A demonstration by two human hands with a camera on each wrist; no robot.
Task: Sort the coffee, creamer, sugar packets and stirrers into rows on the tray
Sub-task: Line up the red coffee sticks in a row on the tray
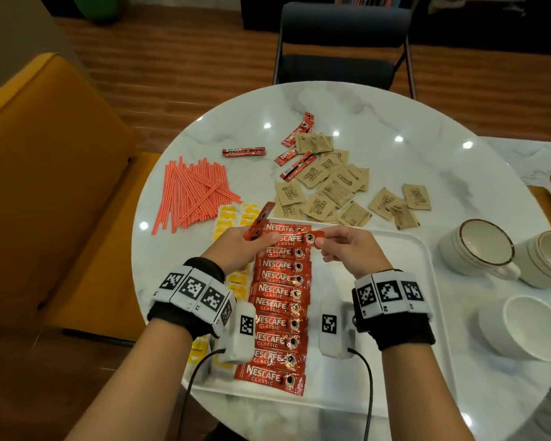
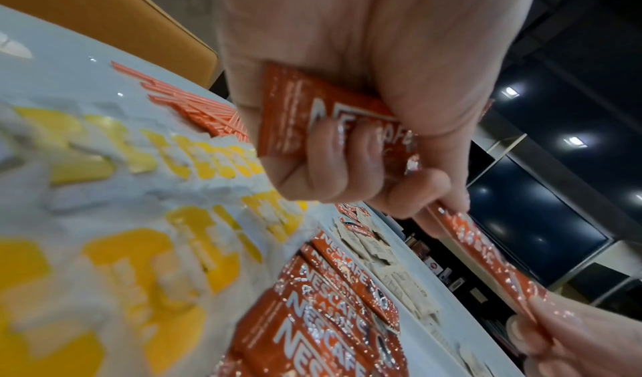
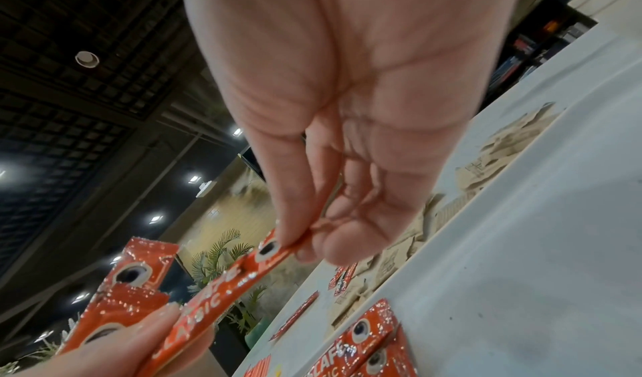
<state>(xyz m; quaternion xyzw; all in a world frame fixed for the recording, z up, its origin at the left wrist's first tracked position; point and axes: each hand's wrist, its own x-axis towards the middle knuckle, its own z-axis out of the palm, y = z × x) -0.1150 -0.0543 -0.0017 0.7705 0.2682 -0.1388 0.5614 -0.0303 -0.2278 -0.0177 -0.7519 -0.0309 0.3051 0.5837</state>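
A column of red Nescafé coffee packets (image 1: 279,316) lies down the white tray (image 1: 395,281). Above its far end, my left hand (image 1: 263,243) grips a small bundle of coffee packets (image 1: 260,222) (image 2: 305,119). One coffee packet (image 1: 310,238) (image 3: 225,287) spans between both hands. My right hand (image 1: 323,245) (image 3: 302,243) pinches its cup-printed end between thumb and forefinger, while my left hand (image 2: 365,152) keeps the other end. Yellow-and-white creamer packets (image 1: 231,218) (image 2: 139,218) lie left of the coffee column. Red-striped stirrers (image 1: 191,192), brown sugar packets (image 1: 331,186) and loose coffee sticks (image 1: 296,154) lie on the table beyond the tray.
Three white cups (image 1: 481,246) stand to the right of the tray on the round marble table (image 1: 395,122). A single coffee stick (image 1: 244,151) lies apart near the stirrers. A dark chair (image 1: 344,43) stands at the far side and a yellow seat (image 1: 45,186) at the left.
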